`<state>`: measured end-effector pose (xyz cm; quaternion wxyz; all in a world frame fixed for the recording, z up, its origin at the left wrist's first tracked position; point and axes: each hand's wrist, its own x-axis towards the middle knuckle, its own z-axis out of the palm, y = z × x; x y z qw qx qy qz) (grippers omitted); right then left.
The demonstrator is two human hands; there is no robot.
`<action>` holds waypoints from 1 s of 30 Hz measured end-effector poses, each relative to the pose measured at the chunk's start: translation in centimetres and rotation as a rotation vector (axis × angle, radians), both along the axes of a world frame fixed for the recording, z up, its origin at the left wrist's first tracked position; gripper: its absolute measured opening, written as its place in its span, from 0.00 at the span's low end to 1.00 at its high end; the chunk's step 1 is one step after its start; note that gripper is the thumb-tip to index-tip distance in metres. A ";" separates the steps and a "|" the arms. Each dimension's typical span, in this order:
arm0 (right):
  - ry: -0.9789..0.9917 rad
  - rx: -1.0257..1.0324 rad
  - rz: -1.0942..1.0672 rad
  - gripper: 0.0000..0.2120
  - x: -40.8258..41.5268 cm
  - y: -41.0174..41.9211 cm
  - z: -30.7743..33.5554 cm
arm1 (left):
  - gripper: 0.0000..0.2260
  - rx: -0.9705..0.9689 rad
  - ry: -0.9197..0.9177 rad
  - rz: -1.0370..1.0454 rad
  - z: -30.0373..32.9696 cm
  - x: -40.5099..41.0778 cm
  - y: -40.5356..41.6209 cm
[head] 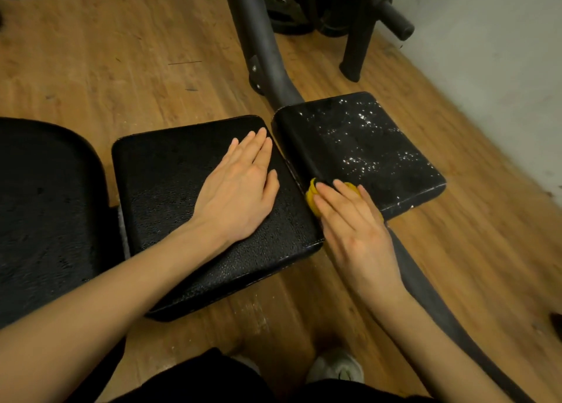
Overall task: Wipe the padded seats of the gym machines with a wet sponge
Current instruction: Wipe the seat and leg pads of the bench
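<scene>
Two black padded seats lie side by side on a dark machine frame. My left hand (240, 187) rests flat, fingers straight, on the middle pad (170, 196). My right hand (352, 220) presses a yellow sponge (312, 196) onto the near left corner of the right pad (365, 147), beside the gap between the two pads. Most of the sponge is hidden under my fingers. The right pad glistens with wet droplets. A third, larger black pad (42, 214) sits at the far left.
The curved black frame tube (261, 47) runs from the top centre under the pads toward the bottom right. Weight plates and a rack leg (355, 44) stand at the top right by a grey wall. Wooden floor all around; my shoe (337, 369) is below.
</scene>
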<state>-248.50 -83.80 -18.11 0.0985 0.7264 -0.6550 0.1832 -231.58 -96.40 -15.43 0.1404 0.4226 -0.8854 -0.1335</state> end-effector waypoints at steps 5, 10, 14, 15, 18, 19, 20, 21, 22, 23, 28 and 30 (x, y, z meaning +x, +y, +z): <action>-0.181 -0.163 0.016 0.17 -1.6 0.9 -1.1 | 0.25 0.023 -0.029 -0.169 0.7 0.1 -0.1; -0.574 -0.497 -0.316 0.15 1.4 -0.7 -3.6 | 0.25 0.115 0.065 -0.220 0.6 -2.8 0.7; -0.440 -0.453 -0.177 0.16 1.5 0.5 -5.8 | 0.26 0.048 0.025 -0.224 -0.1 -4.2 1.2; -0.520 -0.476 -0.204 0.16 0.6 0.2 -5.5 | 0.26 0.047 0.025 -0.221 -0.2 -4.2 1.2; -0.872 -0.683 -0.518 0.17 -1.6 -1.8 -4.0 | 0.26 0.045 0.035 -0.218 -0.1 -4.1 1.3; -0.902 -0.711 -0.581 0.17 -1.2 -2.0 -3.7 | 0.26 0.043 0.034 -0.219 -0.2 -4.3 1.3; -0.894 -0.696 -0.573 0.17 -0.1 -2.0 -3.6 | 0.26 0.042 0.033 -0.219 -0.3 -4.3 1.4; -0.868 -0.651 -0.512 0.18 1.5 -1.7 -3.9 | 0.26 0.038 0.034 -0.215 -0.3 -4.4 1.3; -0.818 -0.593 -0.440 0.18 3.3 -1.0 -4.6 | 0.26 0.035 0.034 -0.215 -0.3 -4.4 1.3; -0.767 -0.546 -0.373 0.18 4.7 -0.3 -5.3 | 0.26 0.034 0.032 -0.216 -0.3 -4.4 1.3; -0.954 -0.669 -0.471 0.16 -0.1 -1.6 -4.4 | 0.26 0.028 0.033 -0.212 -0.4 -4.3 1.3; -1.042 -0.773 -0.640 0.15 -2.8 -2.7 -3.3 | 0.26 0.030 0.031 -0.208 -0.5 -4.3 1.3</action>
